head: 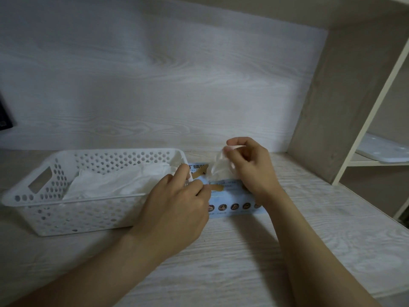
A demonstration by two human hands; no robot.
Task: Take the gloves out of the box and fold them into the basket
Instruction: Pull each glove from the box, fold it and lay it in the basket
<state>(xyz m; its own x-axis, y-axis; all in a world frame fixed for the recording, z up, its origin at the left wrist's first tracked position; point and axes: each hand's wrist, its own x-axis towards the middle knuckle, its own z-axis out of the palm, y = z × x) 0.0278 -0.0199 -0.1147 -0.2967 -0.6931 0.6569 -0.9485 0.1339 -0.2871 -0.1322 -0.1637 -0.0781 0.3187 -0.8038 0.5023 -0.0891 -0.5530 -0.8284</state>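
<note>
On the desk (243, 251), 9 o'clock: basket (44, 209), white folded pile (115, 182) inside. Box (239, 198) at its 3 o'clock, touching. Left hand (177, 202) on the box's near end, likely steadying it; grip unclear. Right hand (250, 167) pinches a glove (218, 168), partly out of the box.

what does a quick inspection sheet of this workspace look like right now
surface: pale wood-grain desk
job's things: white basket holding white gloves; blue box beside it on the right; one glove partly out of the box
clutter: nothing seen
hands: right hand pinches the glove above the box; left hand rests on the box by the basket, grip unclear
cables: nothing seen
surroundings: shelf at right with a white board on it; dark object at the left edge
</note>
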